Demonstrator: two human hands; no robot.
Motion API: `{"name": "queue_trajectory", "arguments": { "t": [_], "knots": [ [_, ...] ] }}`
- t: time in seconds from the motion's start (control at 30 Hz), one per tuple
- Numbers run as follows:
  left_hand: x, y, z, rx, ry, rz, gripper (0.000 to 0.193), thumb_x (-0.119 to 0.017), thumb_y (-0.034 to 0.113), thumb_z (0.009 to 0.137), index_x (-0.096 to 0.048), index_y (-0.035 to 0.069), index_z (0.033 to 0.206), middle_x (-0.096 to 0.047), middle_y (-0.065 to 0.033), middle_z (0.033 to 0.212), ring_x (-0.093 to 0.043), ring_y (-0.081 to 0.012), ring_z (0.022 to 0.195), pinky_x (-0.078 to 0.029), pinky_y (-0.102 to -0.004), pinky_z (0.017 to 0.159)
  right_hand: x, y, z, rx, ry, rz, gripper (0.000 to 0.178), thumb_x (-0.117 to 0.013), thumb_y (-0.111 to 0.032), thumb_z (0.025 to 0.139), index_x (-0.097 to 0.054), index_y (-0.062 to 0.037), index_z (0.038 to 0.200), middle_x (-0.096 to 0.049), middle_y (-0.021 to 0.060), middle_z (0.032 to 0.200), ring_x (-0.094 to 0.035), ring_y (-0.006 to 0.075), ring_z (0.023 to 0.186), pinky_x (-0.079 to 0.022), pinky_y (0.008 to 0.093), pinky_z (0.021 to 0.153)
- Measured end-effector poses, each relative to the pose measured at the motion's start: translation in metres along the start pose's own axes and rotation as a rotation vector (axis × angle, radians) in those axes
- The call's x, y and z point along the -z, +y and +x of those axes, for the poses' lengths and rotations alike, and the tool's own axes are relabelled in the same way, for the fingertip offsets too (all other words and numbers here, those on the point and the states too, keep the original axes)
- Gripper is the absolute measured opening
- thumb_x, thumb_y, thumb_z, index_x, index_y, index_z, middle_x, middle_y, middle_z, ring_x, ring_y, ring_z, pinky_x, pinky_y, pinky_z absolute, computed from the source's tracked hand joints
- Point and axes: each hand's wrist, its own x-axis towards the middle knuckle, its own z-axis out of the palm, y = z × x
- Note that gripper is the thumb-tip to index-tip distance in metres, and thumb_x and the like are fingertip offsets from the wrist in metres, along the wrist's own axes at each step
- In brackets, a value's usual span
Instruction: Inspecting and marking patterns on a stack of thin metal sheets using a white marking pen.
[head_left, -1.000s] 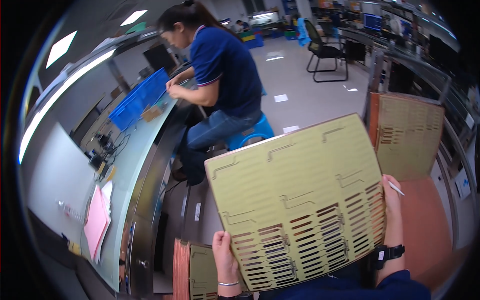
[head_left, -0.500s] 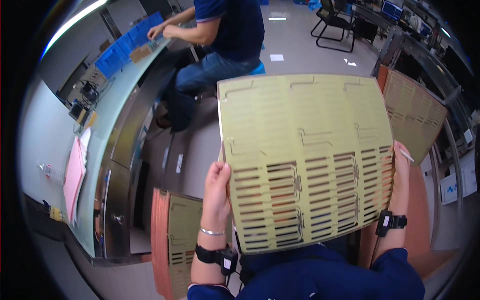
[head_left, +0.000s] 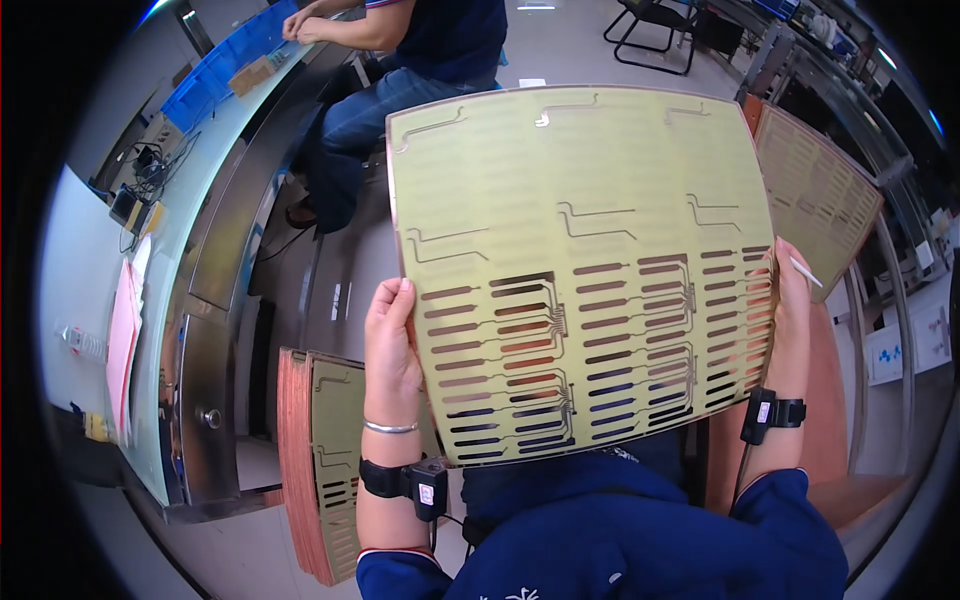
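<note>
A large yellow-green circuit board panel is held up in front of me, tilted, its printed face toward me. Slot-like bars and thin traces cover its lower half, with a few bent lines above. My left hand is closed on its left edge, thumb on the face. On the opposite edge my right hand is closed too, and a thin white pen-like stick juts out of its fingers. The fingers behind the panel are hidden.
At lower left stands a stack of copper-edged panels. Another panel leans at the right, by a metal frame. A co-worker sits at the long bench with blue bins. Pink papers lie on the bench.
The panel and both my hands sit higher and a little further left in the picture. The surroundings have also shifted up and left. Both hands keep their hold.
</note>
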Motion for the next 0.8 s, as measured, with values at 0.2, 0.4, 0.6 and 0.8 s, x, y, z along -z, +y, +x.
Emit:
{"name": "queue_trajectory", "arguments": {
  "t": [0.2,0.4,0.6,0.8],
  "knots": [
    [0.0,0.002,0.003,-0.029,0.013,-0.019,0.01,-0.052,0.014,0.099,-0.053,0.005,0.1,-0.066,-0.0079,0.093,-0.067,-0.014,0.084,-0.059,-0.0288,0.075,-0.006,-0.003,0.003,0.021,-0.01,0.009,0.021,-0.06,-0.022,0.096,-0.062,-0.0021,0.097,-0.06,0.0015,0.071,-0.058,0.0111,0.054,-0.048,0.025,0.045],
    [-0.012,0.02,-0.006,-0.083,0.007,0.058,0.009,-0.054,0.013,0.099,-0.053,0.004,0.1,-0.066,-0.0053,0.093,-0.065,-0.0112,0.084,-0.056,-0.0257,0.075,-0.005,-0.002,0.006,0.06,-0.019,0.082,0.019,-0.061,-0.022,0.096,-0.061,-0.003,0.1,-0.061,0.0019,0.073,-0.059,0.011,0.057,-0.05,0.0246,0.048],
    [-0.015,0.051,-0.017,-0.474,-0.169,0.245,0.01,-0.06,0.01,0.096,-0.052,0.004,0.094,-0.064,-0.0026,0.091,-0.059,-0.0072,0.081,-0.049,-0.0224,0.075,0.005,-0.019,0.029,0.314,-0.166,0.165,0.026,-0.061,-0.022,0.096,-0.056,-0.0052,0.115,-0.066,0.004,0.089,-0.062,0.0119,0.078,-0.052,0.0265,0.066],
    [-0.024,0.056,-0.008,-0.893,-0.382,0.641,0.017,-0.072,-0.001,0.078,-0.064,-0.001,0.094,-0.067,-0.0107,0.095,-0.061,-0.0197,0.089,-0.05,-0.0315,0.081,0.032,-0.017,0.052,0.452,0.084,0.294,0.032,-0.052,-0.032,0.1,-0.055,-0.0068,0.12,-0.062,0.0085,0.116,-0.058,0.0178,0.11,-0.049,0.0394,0.094]
  ]
}}
